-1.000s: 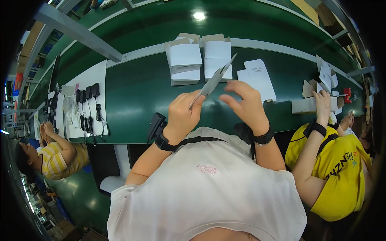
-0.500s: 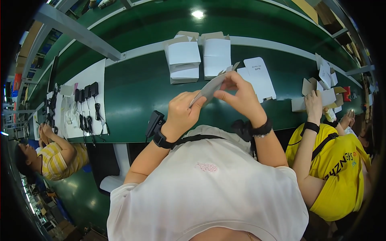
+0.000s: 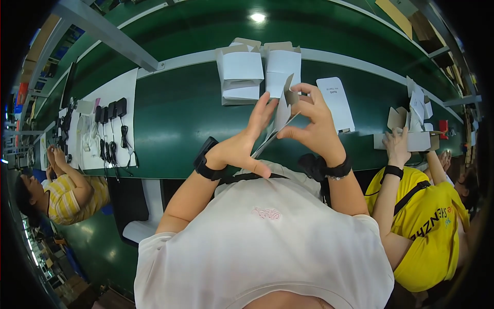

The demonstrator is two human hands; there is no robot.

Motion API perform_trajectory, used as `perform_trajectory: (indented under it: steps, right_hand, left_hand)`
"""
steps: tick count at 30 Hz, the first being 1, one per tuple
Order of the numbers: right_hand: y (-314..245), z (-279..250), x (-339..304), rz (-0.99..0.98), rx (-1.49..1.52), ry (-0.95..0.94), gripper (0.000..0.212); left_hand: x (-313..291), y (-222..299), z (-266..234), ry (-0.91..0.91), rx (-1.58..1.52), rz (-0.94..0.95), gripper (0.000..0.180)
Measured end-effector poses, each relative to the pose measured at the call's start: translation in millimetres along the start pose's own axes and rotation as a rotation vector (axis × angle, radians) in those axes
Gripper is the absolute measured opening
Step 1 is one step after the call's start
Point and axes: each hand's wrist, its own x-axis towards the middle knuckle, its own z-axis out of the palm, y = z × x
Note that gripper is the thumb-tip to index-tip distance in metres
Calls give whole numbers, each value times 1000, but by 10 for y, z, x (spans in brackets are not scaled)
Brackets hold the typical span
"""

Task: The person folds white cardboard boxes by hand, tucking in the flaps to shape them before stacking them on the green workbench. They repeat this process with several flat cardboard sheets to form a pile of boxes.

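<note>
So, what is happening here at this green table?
A person in a white shirt holds a flat grey-white carton blank between both hands: the left hand supports it from below, the right hand pinches its upper part. Folded white boxes stand behind on the green table. At the right, a co-worker in yellow reaches for other cartons.

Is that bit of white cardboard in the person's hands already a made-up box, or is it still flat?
Still mostly flat: the white carton blank shows as a thin sheet with one flap raised, pinched between left hand and right hand.
</note>
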Motion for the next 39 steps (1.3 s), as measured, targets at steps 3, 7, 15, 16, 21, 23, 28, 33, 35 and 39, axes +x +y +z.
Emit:
perform_trajectory:
  steps: [3,7,15,16,21,23,28,33,35,39]
  right_hand:
    - [-65,-26,6,-11,59,-35,38]
    - [-51,-21,-30,-11,11,-169,28]
    - [104,-115,-78,-75,38,-27,27]
    - [122,-141,-96,-55,137,-10,30]
    - [125,-62,-196,-36,265,71,43]
    - [137,-8,-205,-111,308,182,59]
    - [104,125,-96,223,661,122,73]
    - [48,163,2,237,705,225,75]
    - [42,170,-36,213,670,266,73]
    - [-103,152,-88,133,454,268,79]
  left_hand:
    - [-1,-33,22,-51,-24,63,149]
    - [-22,10,-18,-81,234,-13,156]
    - [41,2,-19,143,87,9,145]
    - [29,-39,-72,167,47,17,141]
    - [-32,11,-127,254,21,48,115]
    - [-13,21,-99,351,-63,38,109]
    - [21,123,-60,537,-126,97,98]
    - [79,272,-66,623,-93,180,79]
    - [28,272,-46,494,-67,126,83]
    - [-34,287,73,505,331,207,88]
